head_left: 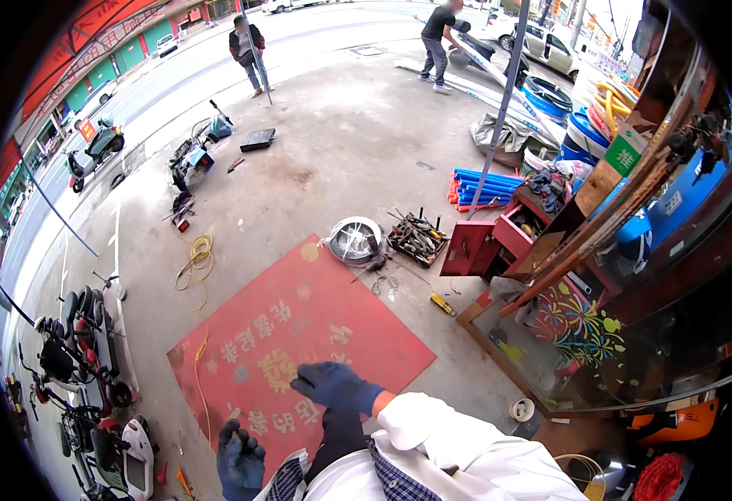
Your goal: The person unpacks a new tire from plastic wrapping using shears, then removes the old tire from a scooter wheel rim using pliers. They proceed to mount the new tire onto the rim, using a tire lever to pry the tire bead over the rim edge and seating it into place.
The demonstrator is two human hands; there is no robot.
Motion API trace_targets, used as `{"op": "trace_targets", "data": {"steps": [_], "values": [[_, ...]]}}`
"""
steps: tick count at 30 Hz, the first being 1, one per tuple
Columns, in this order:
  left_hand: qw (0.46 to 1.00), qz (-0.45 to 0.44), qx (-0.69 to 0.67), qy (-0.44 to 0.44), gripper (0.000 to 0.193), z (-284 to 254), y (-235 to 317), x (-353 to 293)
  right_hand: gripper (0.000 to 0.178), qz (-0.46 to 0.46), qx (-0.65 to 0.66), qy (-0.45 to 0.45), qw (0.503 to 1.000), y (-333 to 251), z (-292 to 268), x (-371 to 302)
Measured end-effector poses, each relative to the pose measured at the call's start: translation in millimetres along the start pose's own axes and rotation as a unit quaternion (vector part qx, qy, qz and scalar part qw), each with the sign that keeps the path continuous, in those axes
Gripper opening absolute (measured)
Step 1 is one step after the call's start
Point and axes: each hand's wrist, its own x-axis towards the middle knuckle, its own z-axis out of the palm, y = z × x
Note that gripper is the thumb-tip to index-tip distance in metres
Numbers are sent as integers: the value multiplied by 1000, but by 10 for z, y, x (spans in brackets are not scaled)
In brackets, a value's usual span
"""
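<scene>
Both my hands wear dark blue-grey work gloves. My left hand point(240, 461) hangs low at the bottom, beside the near left edge of the red mat point(366, 321); its fingers are loosely bent and apart, with nothing visible in them. In front of my body, my right hand point(336, 387) reaches leftward over the mat from a white sleeve. Its fingers point left, and I see no object in it. A thin yellow-orange cord point(202, 355) lies along the mat's left side, nearest my left hand.
Beyond the mat stand a round metal basin point(356, 240) and a tray of tools point(417, 237). A red cabinet point(468, 248) and glass case point(541, 351) border the right. Parked scooters point(90, 342) line the left. Two people point(249, 52) are farther off, near the road.
</scene>
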Motion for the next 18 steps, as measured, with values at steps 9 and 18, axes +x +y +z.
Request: {"op": "trace_targets", "data": {"steps": [9,18], "values": [[906,-47,407,-101,11,1597,178,3073,40,600,-65,-93,792,3041,-346,-400],[619,60,728,-288,20,2812,-687,5661,40,797,-5,-101,596,4579,89,-1386]]}}
